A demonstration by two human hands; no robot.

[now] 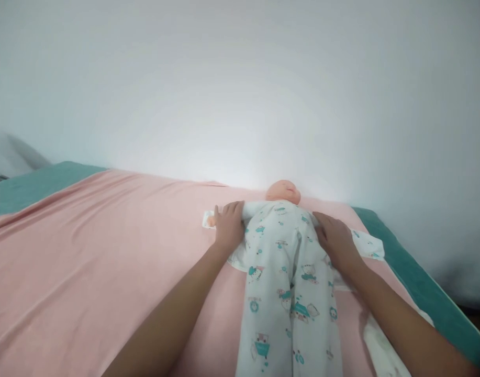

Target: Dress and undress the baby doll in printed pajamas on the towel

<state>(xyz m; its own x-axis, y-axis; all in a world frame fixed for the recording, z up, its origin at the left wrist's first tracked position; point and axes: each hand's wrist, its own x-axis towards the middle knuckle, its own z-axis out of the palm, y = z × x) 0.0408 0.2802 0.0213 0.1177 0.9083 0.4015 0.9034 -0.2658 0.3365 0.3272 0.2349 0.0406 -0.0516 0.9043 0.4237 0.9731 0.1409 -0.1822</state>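
A baby doll [283,191] lies on its back, its head at the far end near the wall. White baby clothes [279,246] with teal and pink prints cover its body, and two long legs of the cloth stretch toward me. My left hand [230,225] is at the left upper side, its fingers bent over the sleeved arm and cloth edge; the doll's small hand [211,221] shows just beyond it. On the opposite side my right hand [337,238] has its fingers curled at the cloth's edge, beside a spread sleeve [368,245]. My thumbs are mostly hidden.
Wrinkled pink sheet [118,262] lies under the doll, over a teal cover [412,272] showing at both sides. Another piece of white cloth [383,340] lies by my right forearm. A pale wall [240,94] rises right behind the doll's head.
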